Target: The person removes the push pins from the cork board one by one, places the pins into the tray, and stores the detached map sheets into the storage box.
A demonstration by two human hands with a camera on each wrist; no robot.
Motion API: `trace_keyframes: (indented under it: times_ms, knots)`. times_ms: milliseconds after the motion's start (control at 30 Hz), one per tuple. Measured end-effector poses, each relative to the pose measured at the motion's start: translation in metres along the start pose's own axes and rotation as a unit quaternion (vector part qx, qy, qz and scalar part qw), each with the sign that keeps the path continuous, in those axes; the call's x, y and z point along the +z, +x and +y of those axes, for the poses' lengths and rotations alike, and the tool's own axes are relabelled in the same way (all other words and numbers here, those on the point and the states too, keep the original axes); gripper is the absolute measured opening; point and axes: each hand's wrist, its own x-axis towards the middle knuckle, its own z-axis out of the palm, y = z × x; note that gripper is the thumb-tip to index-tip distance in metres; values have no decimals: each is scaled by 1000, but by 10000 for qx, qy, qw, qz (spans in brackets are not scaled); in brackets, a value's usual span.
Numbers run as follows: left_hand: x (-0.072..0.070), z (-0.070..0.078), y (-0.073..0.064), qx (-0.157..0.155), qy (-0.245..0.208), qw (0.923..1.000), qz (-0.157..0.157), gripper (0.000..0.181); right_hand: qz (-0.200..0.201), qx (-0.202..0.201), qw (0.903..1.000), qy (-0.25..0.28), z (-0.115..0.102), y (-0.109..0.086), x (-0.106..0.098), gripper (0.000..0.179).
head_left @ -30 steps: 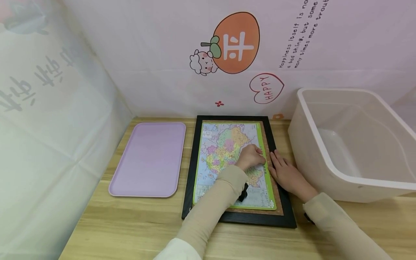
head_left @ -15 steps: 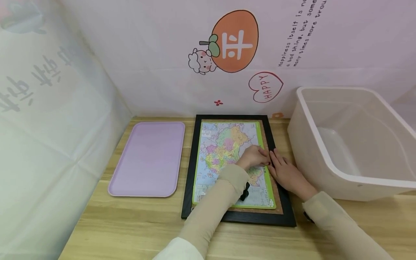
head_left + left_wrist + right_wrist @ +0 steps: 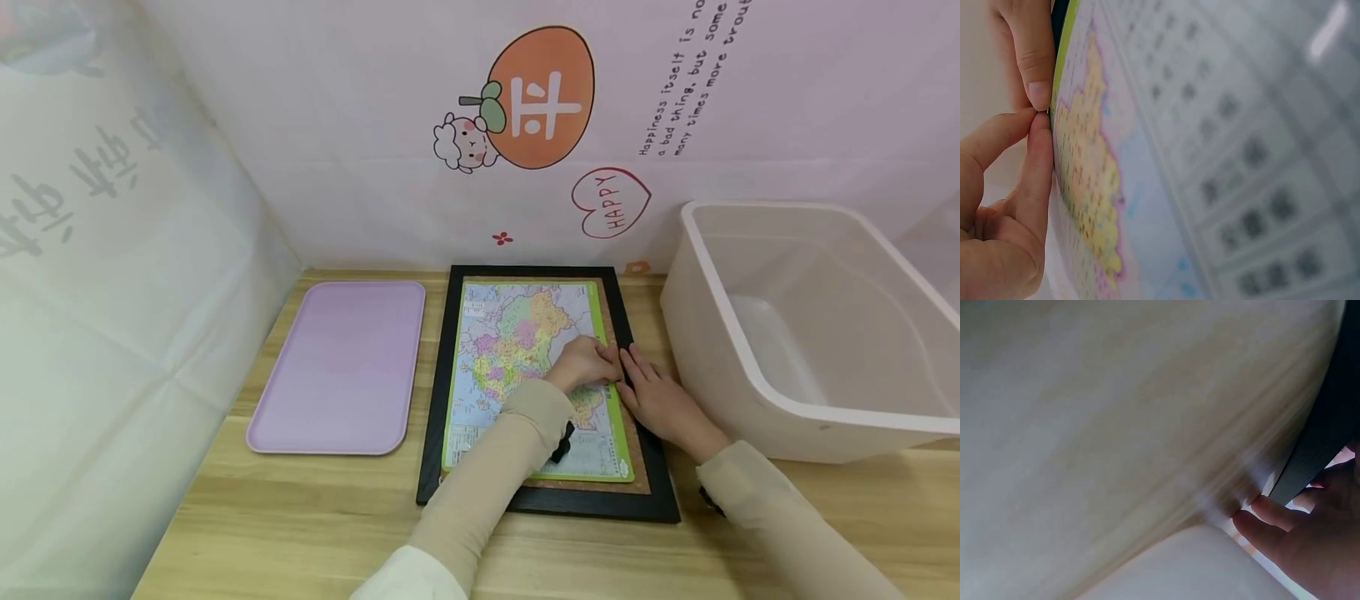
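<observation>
A map sheet (image 3: 498, 333) with a green border lies on a brown backing board (image 3: 641, 467) inside a black picture frame (image 3: 555, 502). My left hand (image 3: 581, 362) reaches over the map to its right edge. There its thumb and index finger (image 3: 1007, 134) pinch a small dark tab (image 3: 1041, 112) at the frame's inner edge; most of the tab is hidden by the fingertips. My right hand (image 3: 671, 412) rests on the frame's right side, fingers extended, its thumb close to the left fingertips. In the right wrist view two fingertips reach past the frame's outer edge.
A lilac tray (image 3: 337, 367) lies left of the frame on the wooden table (image 3: 300, 525). Close on the right stands a deep white plastic bin (image 3: 720, 350). A printed cloth (image 3: 360, 167) hangs behind the table and along its left side.
My left fingertips have shifted slightly right, from the map's green border to the frame's inner edge beside my right thumb. The right hand and the frame stay in place.
</observation>
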Motion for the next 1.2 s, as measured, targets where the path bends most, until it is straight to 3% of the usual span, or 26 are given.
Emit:
trace_keyframes:
  times_ms: [167,367,467,567,633,733,1000,1200]
  knots:
    - [0,-1,0,10,-25,10000,30,11,27,5,10000,84,3,1,2,61]
    - [-6,-6,0,26,-778,9966,-285,20,66,-24,10000,67,2,1,2,61]
    - [-10,-11,3,-194,-1590,9853,-587,26,78,-19,10000,49,1,2,2,61]
    - [-15,-14,4,-456,-2444,9652,-808,32,48,36,10000,50,1,2,2,62]
    - [-19,-13,3,-543,-2856,9531,-846,34,9,73,9999,75,1,1,2,62]
    - [-27,-11,-1,-532,-3132,9455,-715,33,-36,106,9999,78,2,1,3,62]
    - [-59,-9,-4,-257,-3190,9472,-185,30,-62,120,9999,86,1,1,3,64]
    - [-94,-15,-6,-263,-3009,9530,223,30,-21,92,9999,57,1,2,4,64]
